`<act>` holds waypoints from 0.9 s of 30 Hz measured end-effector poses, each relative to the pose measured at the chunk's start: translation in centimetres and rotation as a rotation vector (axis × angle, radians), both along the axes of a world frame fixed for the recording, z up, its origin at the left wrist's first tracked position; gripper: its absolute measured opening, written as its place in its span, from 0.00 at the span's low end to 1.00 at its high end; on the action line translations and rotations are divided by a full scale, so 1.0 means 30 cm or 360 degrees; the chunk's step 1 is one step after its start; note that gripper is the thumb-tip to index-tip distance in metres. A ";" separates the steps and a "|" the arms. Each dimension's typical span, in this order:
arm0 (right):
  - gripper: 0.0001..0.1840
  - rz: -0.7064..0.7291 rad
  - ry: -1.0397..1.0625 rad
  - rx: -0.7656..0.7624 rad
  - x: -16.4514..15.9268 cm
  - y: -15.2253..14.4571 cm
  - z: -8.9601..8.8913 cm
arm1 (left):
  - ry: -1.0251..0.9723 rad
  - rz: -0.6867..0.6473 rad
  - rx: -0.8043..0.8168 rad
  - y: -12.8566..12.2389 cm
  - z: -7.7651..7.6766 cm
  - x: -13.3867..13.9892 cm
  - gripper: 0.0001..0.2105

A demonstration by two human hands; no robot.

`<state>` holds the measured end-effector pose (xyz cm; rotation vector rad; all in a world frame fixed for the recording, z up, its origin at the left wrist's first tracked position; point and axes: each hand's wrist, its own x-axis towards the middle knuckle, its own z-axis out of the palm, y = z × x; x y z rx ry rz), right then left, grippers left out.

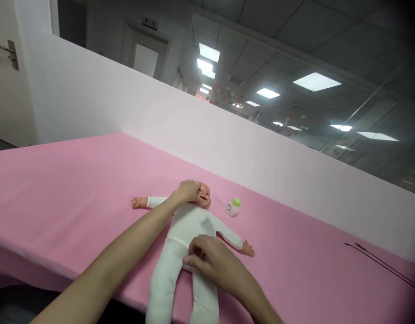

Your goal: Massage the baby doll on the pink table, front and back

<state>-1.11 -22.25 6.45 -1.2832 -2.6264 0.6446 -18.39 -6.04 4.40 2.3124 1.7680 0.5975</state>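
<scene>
A baby doll (189, 225) in a white long-sleeved top and white trousers lies face up on the pink-covered table, arms spread to both sides. My left hand (189, 191) is closed against the side of its head, covering part of the face; some fingertips are hidden. Over the doll's hips and upper thigh hovers my right hand (214, 258), loosely curled with a gap between thumb and fingers. Nothing shows in it, and I cannot tell whether it touches the cloth. Beside the doll's head stands a small clear bottle (232, 208) with a green cap.
The pink table cover (92, 189) reaches back to a low white wall (200, 130) with glass above it. Two thin dark rods (383, 264) lie at the right. A door (11, 90) is at the far left.
</scene>
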 end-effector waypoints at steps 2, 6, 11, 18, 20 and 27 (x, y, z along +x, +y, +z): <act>0.07 0.0081 0.0030 0.0005 0.012 -0.040 -0.037 | -0.0015 -0.0010 -0.0012 0.003 -0.001 -0.004 0.25; 0.03 0.0189 -0.0002 0.0142 0.027 -0.072 -0.119 | -0.0017 -0.0015 0.0003 0.014 -0.010 -0.007 0.26; 0.07 0.0069 0.0308 0.0129 0.036 -0.048 -0.190 | 0.0012 0.0001 -0.0031 0.009 -0.007 -0.007 0.27; 0.13 -0.0356 0.0664 0.0152 0.071 0.106 -0.255 | 0.0001 0.0005 -0.0078 0.001 0.001 -0.012 0.32; 0.16 -0.0388 0.0714 0.0160 0.070 0.131 -0.284 | -0.0009 0.0006 -0.0073 0.001 -0.001 -0.009 0.31; 0.18 -0.0452 0.0875 0.0258 0.074 0.135 -0.350 | -0.0276 -0.0023 0.0086 -0.046 -0.107 -0.001 0.29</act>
